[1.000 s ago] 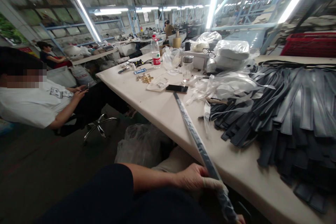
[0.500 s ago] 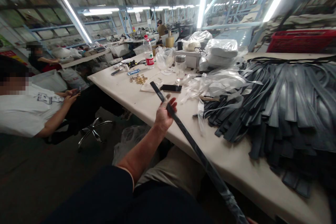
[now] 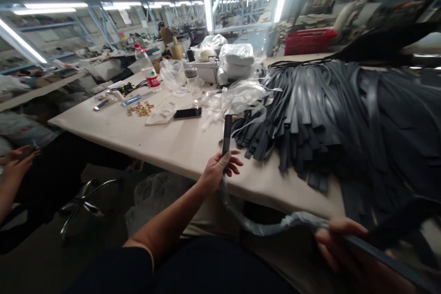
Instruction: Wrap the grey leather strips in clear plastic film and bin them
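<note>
A long dark strap [image 3: 253,227] sags in a curve between my two hands, in front of the table edge. Near its end, my left hand [image 3: 220,168] pinches it between thumb and fingers, and the flat tip points up over the table. Shiny clear film seems to wrap part of the strap. At the lower right, my right hand [image 3: 347,243], blurred, is closed around the strap farther along. Just beyond my left hand lies a large pile of similar dark straps [image 3: 303,105], fanned over the table.
On the pale table [image 3: 103,121] are a phone [image 3: 188,113], small gold-coloured metal pieces [image 3: 143,109], a glass jar [image 3: 195,87], a red-capped bottle [image 3: 149,71] and white plastic scraps [image 3: 237,96]. A red crate [image 3: 306,42] stands behind. A seated person's hands [image 3: 20,156] show at left.
My view has swung right. The strap, straight before, now bends and sags between my hands. My right hand, barely visible before, has come into view on it; my left hand keeps its grip.
</note>
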`<state>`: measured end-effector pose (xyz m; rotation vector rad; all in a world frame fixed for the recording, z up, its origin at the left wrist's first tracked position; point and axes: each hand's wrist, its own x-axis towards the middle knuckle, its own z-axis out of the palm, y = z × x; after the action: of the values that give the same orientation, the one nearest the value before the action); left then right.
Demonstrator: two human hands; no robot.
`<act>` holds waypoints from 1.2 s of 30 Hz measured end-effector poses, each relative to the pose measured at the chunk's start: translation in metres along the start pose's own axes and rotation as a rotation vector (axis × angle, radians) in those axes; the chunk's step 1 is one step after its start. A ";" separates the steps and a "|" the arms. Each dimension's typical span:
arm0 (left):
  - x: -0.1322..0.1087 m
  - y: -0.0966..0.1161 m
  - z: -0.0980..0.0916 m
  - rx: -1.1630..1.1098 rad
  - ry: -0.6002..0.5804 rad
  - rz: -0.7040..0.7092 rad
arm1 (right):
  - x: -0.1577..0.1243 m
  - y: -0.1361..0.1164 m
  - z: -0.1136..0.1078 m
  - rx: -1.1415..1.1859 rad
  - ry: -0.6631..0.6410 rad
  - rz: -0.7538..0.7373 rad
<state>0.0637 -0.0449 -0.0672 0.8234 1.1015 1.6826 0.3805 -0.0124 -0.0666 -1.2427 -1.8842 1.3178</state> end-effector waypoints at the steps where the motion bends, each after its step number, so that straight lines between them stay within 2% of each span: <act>1: -0.003 -0.003 0.006 0.019 -0.038 -0.020 | 0.000 -0.004 0.005 0.051 0.003 0.009; 6: -0.014 -0.018 0.032 0.127 -0.314 -0.154 | 0.022 -0.027 0.036 0.402 -0.021 0.075; 9: -0.022 -0.027 0.046 0.192 -0.441 -0.201 | 0.032 -0.035 0.046 0.463 -0.069 0.040; 14: -0.035 -0.031 0.062 0.376 -0.520 -0.111 | 0.034 -0.035 0.054 0.465 -0.019 -0.009; 17: -0.038 -0.029 0.067 0.481 -0.601 -0.031 | 0.034 -0.032 0.057 0.537 0.019 0.003; 21: -0.037 -0.030 0.069 0.560 -0.648 0.017 | 0.035 -0.029 0.059 0.541 0.110 -0.005; 24: -0.037 -0.036 0.072 0.572 -0.667 0.007 | 0.033 -0.029 0.058 0.478 0.176 -0.006; 29: -0.037 -0.038 0.074 0.669 -0.706 0.057 | 0.034 -0.026 0.050 0.424 0.190 -0.040; 32: -0.035 -0.031 0.075 0.742 -0.793 0.062 | 0.036 -0.027 0.033 0.417 0.231 -0.054; 36: -0.031 -0.022 0.078 0.855 -0.944 0.055 | 0.033 -0.036 0.006 0.354 0.224 -0.109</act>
<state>0.1497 -0.0466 -0.0596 1.9269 1.0526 0.5914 0.3479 0.0105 -0.0389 -1.0406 -1.4664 1.3231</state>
